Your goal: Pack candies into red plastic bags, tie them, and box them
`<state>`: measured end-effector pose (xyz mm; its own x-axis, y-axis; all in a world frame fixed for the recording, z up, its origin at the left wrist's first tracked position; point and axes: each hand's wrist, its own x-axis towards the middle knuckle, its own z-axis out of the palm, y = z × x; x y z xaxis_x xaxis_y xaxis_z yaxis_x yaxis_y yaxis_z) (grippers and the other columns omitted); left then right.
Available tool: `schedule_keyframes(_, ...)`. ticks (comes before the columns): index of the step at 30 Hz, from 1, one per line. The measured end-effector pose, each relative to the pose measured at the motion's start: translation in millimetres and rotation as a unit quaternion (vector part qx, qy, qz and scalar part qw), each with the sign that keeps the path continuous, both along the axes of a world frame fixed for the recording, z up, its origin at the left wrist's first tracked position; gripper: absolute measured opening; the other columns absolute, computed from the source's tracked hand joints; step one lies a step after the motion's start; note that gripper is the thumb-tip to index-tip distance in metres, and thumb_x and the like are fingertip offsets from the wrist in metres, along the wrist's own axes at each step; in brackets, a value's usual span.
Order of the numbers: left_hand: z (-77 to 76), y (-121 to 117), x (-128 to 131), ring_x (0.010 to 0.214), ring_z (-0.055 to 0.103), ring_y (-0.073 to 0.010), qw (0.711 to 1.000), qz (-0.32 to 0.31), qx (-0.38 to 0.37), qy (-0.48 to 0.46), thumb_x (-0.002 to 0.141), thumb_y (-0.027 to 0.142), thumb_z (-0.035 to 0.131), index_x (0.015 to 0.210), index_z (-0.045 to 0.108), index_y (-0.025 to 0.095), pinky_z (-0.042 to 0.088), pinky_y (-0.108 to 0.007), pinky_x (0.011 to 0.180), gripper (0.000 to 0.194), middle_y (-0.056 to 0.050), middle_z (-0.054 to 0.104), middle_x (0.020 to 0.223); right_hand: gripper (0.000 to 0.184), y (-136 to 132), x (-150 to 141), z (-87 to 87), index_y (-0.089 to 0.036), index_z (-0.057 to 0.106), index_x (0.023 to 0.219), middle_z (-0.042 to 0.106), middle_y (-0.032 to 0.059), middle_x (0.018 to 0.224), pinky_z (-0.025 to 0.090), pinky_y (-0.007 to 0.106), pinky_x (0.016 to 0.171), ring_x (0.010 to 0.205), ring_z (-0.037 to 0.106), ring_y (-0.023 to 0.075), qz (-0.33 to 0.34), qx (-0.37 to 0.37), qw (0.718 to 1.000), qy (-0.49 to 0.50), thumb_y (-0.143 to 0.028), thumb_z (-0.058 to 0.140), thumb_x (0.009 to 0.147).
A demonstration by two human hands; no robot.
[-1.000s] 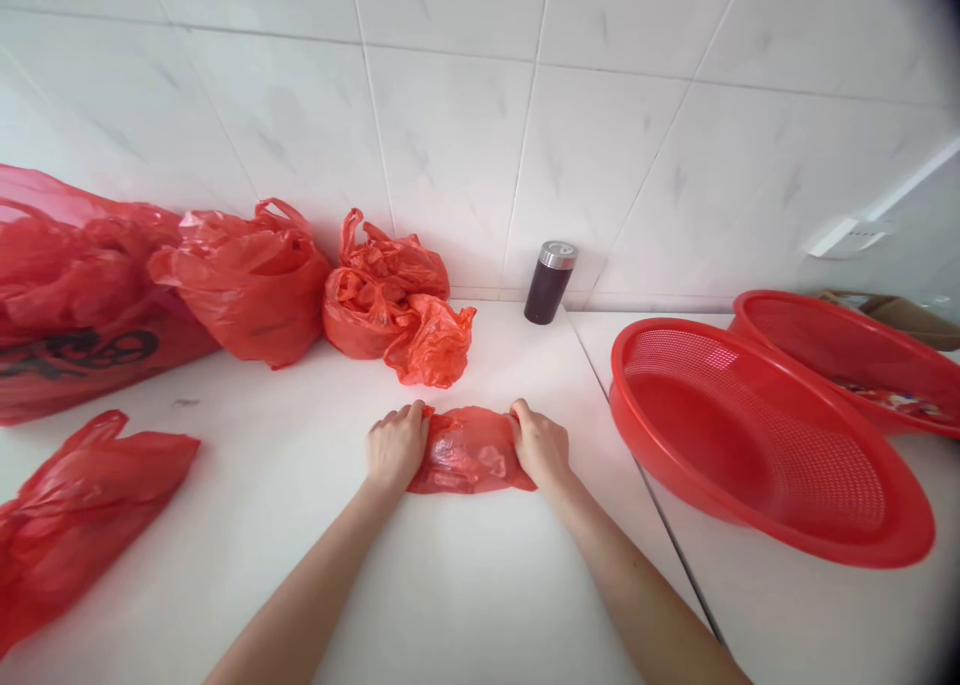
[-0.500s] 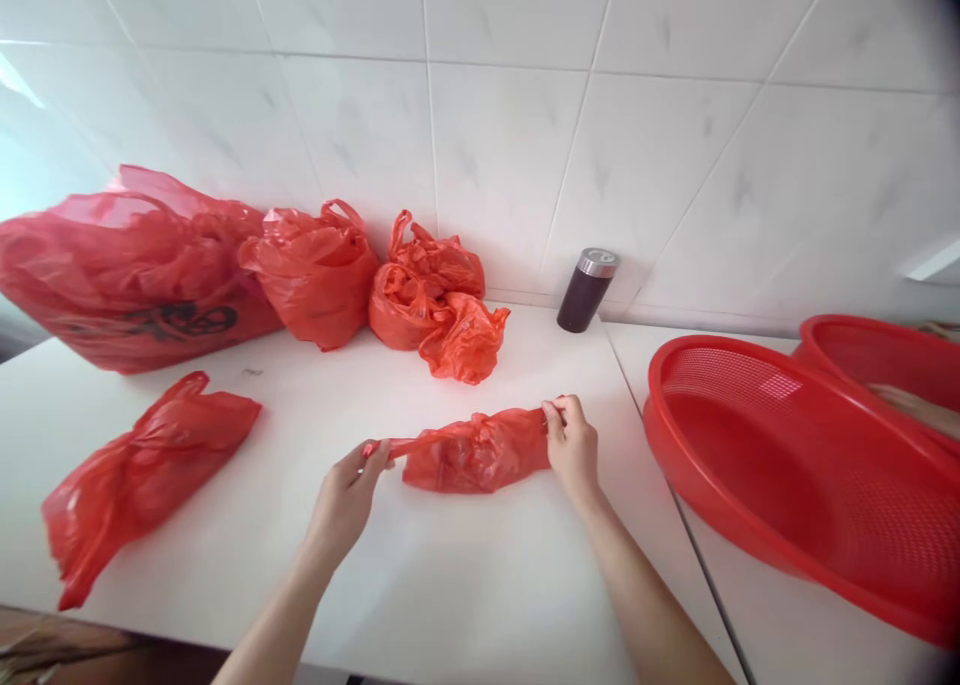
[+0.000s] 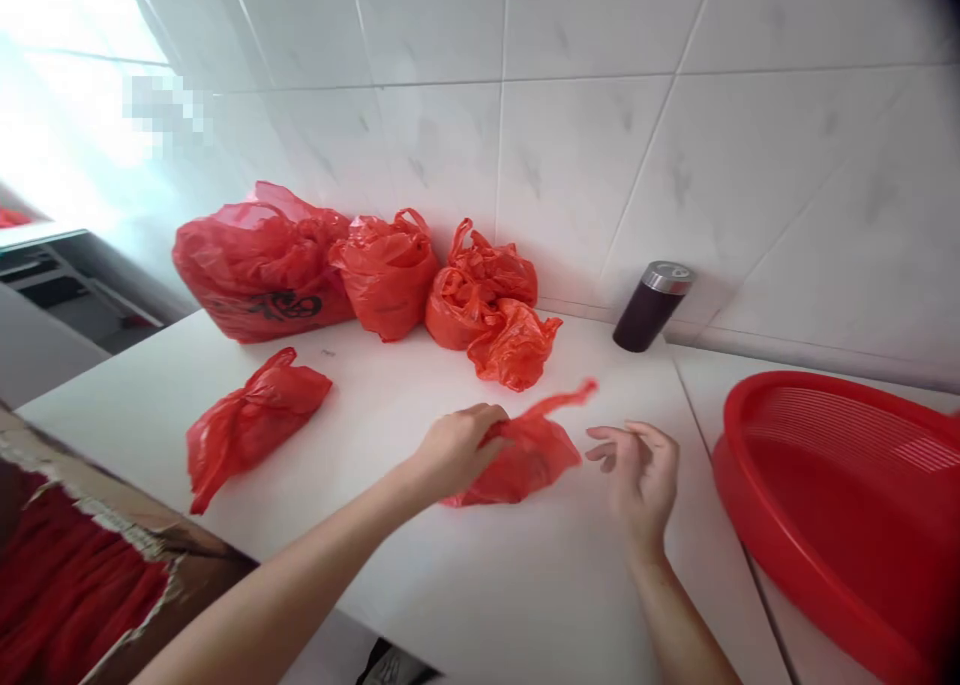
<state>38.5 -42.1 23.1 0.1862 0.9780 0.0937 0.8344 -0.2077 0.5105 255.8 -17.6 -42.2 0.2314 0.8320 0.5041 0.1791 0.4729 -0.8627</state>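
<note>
A red plastic bag [image 3: 525, 465] lies on the white table in front of me. My left hand [image 3: 461, 450] is closed on its gathered top, and part of its fingers is hidden behind the knuckles. A thin twisted handle of the bag sticks up and to the right from that grip. My right hand [image 3: 641, 470] hovers just right of the bag, touching nothing, its fingers loosely bent and apart. To the left, apart from both hands, lies another tied red plastic bag [image 3: 255, 415].
Several filled red bags [image 3: 386, 280] stand along the tiled wall. A dark tumbler [image 3: 645, 310] with a silver lid is at the back right. A red plastic basket [image 3: 757, 485] sits at the right. An open carton [image 3: 172, 575] with red contents is at lower left.
My right hand has let go of the bag's right end and moved away. My left hand has shifted onto the bag's middle. The view has turned left, bringing the carton into sight.
</note>
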Motion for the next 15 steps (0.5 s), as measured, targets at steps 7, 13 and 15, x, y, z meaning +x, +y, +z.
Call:
schedule_keyframes(7,20.9,-36,-128,0.055,0.055,-0.0166,0.975,0.22,-0.036,0.016,0.087,0.047,0.045,0.077,0.053,0.023,0.04,-0.027,0.05,0.027,0.003,0.057,0.061,0.016,-2,-3,-3.0,-0.02,0.053,0.099,0.065,0.0047,0.084,0.046,0.026,0.053,0.059,0.061,0.013,0.044,-0.027,0.998,-0.034,-0.034,0.054,0.092)
schedule_keyframes(13,8.7,-61,-204,0.097,0.062,-0.0272,0.937,0.32,-0.049,0.13,0.085,0.046,0.053,0.114,0.054,0.025,0.046,-0.036,0.085,0.036,-0.003,0.065,0.107,0.017,-2,0,-10.1,-0.021,0.055,0.1,0.064,0.0038,0.084,0.047,0.025,0.055,0.061,0.061,0.0126,0.043,-0.062,0.996,-0.057,-0.036,0.055,0.091)
schedule_keyframes(15,15.0,-68,-224,0.108,0.057,-0.0374,0.916,0.358,-0.052,0.171,0.081,0.053,0.057,0.13,0.047,0.026,0.041,-0.05,0.092,0.057,-0.01,0.058,0.122,0.018,-1,1,-11.2,-0.021,0.055,0.099,0.064,0.0037,0.084,0.047,0.025,0.054,0.061,0.061,0.0127,0.042,-0.07,0.995,-0.06,-0.037,0.055,0.091)
